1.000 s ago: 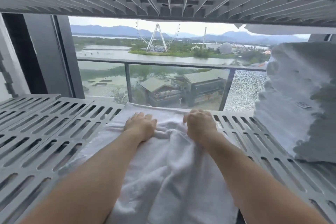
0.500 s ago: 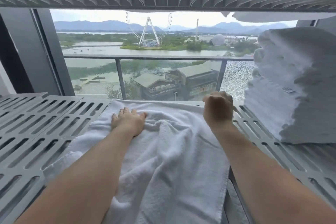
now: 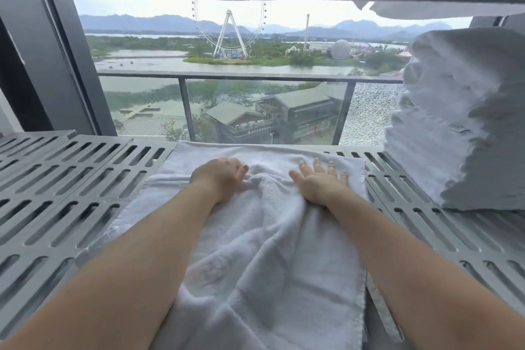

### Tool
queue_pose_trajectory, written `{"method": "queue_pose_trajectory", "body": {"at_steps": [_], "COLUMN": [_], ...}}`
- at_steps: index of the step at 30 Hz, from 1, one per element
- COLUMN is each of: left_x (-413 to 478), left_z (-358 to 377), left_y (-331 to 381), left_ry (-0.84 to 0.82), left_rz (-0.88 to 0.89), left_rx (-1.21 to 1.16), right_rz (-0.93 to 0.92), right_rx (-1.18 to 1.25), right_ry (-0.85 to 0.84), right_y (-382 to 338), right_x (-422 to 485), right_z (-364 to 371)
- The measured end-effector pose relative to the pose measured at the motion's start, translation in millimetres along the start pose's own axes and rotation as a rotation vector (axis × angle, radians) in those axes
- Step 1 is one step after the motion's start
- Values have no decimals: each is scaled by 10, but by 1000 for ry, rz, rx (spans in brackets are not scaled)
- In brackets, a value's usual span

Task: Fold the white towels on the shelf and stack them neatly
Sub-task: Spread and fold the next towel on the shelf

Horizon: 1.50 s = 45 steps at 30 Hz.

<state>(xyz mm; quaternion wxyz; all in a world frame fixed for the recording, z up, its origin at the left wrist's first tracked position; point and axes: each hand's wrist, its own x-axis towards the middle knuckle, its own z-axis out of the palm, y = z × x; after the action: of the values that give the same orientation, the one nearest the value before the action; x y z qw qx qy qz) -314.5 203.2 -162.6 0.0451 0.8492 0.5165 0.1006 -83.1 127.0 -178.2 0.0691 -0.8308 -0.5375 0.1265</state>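
head view: white towel [image 3: 267,239] spread on the slatted shelf [image 3: 71,179], far edge near the window, near end hanging off the front. right hand [image 3: 319,182] now flat with fingers spread on the far right part, back from the far right corner it reached half a second ago. left hand [image 3: 218,177] curled loosely beside a bunched ridge at centre, closer to the right one than before. looks like smoothing before the first fold. stack of folded towels [image 3: 460,116] at right.

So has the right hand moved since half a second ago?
Yes. The right hand has come back from the towel's far right corner toward its middle, now lying flat with fingers spread.
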Motion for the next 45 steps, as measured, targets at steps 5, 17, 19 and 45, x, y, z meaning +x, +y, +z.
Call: {"method": "queue_pose_trajectory", "body": {"at_steps": [5,17,19,45], "left_x": [164,209,146,-2317], "left_z": [-88,134,109,-383], "left_y": [51,76,143,418], "left_ry": [-192,-169,-47,64], "left_rz": [-78,-408,-474,231], "left_rx": [98,136,212,6], "right_rz": [-134,-412,-429,-486], "right_rx": [-7,27,1,-14], "right_ry": [50,131,345,598], "right_y": [93,306,267,-31], "right_x": [345,932,864,-2624], "right_z": [15,-130,-142,296]}}
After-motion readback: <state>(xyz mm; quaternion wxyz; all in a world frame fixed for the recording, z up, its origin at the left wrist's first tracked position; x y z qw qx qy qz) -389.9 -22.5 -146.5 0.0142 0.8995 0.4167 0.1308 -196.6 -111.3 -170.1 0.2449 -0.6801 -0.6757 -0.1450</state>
